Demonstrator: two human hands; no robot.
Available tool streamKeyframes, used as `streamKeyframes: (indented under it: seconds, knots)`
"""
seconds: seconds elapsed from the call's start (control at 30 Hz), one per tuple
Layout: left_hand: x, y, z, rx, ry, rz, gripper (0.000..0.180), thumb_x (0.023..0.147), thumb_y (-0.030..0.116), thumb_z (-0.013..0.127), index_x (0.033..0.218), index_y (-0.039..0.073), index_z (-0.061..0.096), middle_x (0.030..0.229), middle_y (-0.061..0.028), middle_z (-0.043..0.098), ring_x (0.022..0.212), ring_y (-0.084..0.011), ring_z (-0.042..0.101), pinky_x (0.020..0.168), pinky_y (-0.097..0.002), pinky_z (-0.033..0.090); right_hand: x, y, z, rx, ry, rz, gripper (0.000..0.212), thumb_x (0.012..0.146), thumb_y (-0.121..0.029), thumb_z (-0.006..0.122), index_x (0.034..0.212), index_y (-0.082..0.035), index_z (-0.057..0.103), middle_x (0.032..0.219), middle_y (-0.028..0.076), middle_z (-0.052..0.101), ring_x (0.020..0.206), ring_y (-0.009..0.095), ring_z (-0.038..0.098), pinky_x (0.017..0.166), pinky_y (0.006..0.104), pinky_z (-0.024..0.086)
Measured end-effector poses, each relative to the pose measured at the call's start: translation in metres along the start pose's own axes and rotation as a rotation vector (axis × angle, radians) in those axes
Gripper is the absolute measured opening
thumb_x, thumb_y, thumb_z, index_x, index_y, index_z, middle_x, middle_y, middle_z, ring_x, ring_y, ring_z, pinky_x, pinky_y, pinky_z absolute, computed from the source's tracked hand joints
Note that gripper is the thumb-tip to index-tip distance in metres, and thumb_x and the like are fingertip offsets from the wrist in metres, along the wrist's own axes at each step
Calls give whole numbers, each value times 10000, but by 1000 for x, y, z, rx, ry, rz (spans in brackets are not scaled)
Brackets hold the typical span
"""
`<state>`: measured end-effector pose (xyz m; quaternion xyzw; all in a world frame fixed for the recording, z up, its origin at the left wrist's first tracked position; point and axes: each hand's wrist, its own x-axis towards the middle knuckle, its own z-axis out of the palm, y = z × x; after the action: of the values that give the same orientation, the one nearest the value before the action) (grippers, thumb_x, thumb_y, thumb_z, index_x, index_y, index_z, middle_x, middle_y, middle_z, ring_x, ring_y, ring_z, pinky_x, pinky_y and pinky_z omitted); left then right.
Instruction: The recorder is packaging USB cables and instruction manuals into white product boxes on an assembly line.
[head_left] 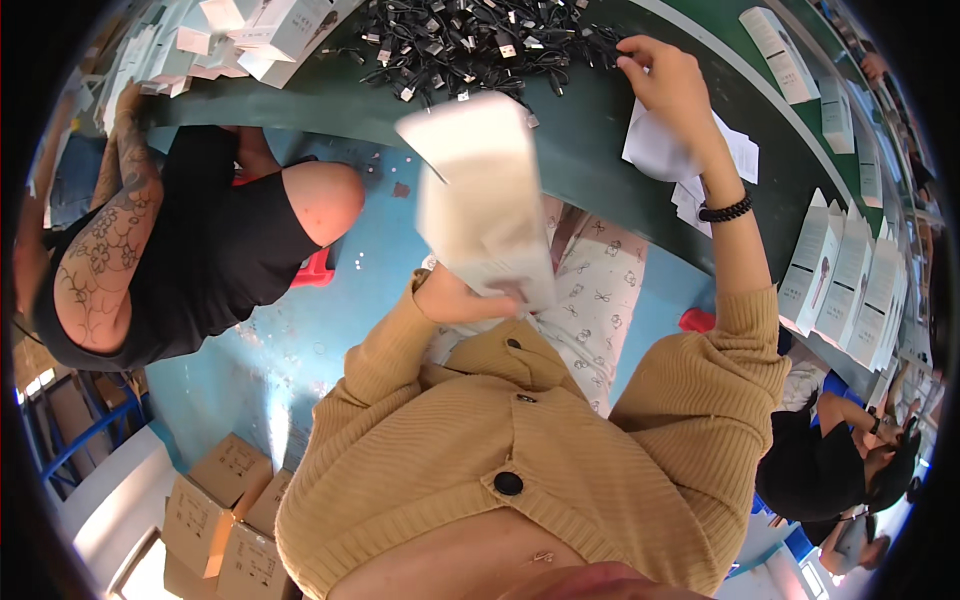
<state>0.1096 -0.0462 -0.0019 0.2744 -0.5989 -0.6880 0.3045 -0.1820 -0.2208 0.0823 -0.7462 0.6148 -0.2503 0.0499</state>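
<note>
- My left hand (462,298) has its fingers closed around the near end of a white box (480,200), which I hold up before my body; it is blurred and overlaps the desk's near edge in view.
- My right hand (668,80) reaches far right, its fingers bent at the right edge of a heap of black cables (470,45); I cannot tell whether they grip one.
- The heap lies on the far part of the green desk (585,135).
- White papers (742,155) lie on the desk beneath my right wrist, which wears a dark bracelet (727,208).
- More white cartons (285,30) are piled far left, and a row of upright cartons (850,280) stands to the right.
- A co-worker (215,235) in black sits to my left.
- Brown cardboard boxes (205,515) stand near left.
</note>
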Motion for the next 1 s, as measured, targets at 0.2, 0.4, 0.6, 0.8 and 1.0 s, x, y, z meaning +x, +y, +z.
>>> streamKeyframes:
  seconds: [0.2,0.4,0.6,0.8,1.0]
  knots:
    - [2,-17,47,-876,54,-158,776,794,277,717,1404,78,282,1357,-76,432,1235,-215,453,995,-383,420,-7,-17,-54,-52,283,-167,191,855,-192,669,1011,-83,690,828,51,674,631,118,567,590,243,451]
    - [14,2,56,-117,70,130,901,615,227,860,1344,46,363,1276,-93,503,1157,-217,512,980,-368,418,-78,-73,-152,437,208,-170,170,824,-53,646,977,10,685,834,31,660,701,84,534,623,176,393]
    - [32,-5,58,105,-42,168,919,582,217,851,1355,79,373,1262,-89,522,1132,-208,533,957,-338,427,-125,-111,-171,338,-319,-452,211,670,23,679,881,36,674,832,140,635,572,236,574,487,310,444]
    - [39,3,69,85,-103,24,905,605,177,839,1364,73,357,1271,-108,504,1100,-186,518,921,-335,440,-146,-105,-165,270,-292,-461,377,662,-259,788,924,-15,668,847,129,605,573,208,562,465,265,427]
    - [67,21,110,-424,-3,74,981,753,511,733,1416,40,183,1353,-110,411,1256,-236,424,1018,-400,380,-212,-91,-124,235,-54,-70,655,607,-348,853,1115,-59,556,1187,211,515,956,360,581,699,399,510]
